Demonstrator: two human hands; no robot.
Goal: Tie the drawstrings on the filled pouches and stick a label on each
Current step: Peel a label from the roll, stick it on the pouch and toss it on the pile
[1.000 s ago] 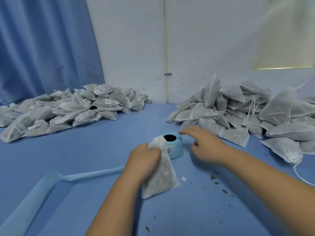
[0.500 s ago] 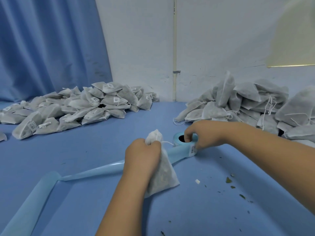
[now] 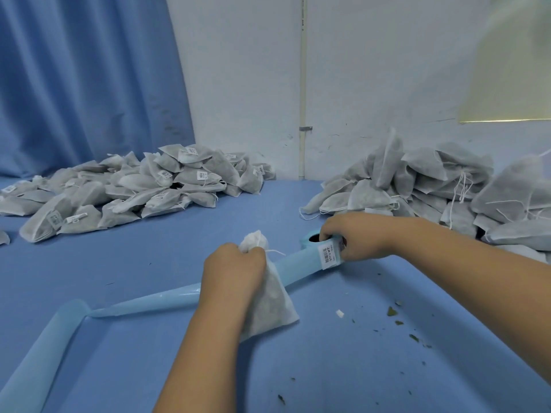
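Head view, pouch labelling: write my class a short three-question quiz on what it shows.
1. True or false: the left hand grips a pouch by its neck.
2. The right hand holds: A) scissors B) the label roll C) a cup?
3. Fill in: the labelled pile lies on the person's ___.
Key: 1 true; 2 B; 3 left.

back: plain white wall [image 3: 372, 70], kinda scuffed low down | thin white pipe [image 3: 303, 84] running up it, one metal clip [image 3: 305, 128] | left: blue pleated curtain [image 3: 89, 84] | top right: blurry yellowish sheet [image 3: 512, 70] | underneath: blue work surface [image 3: 119, 263]
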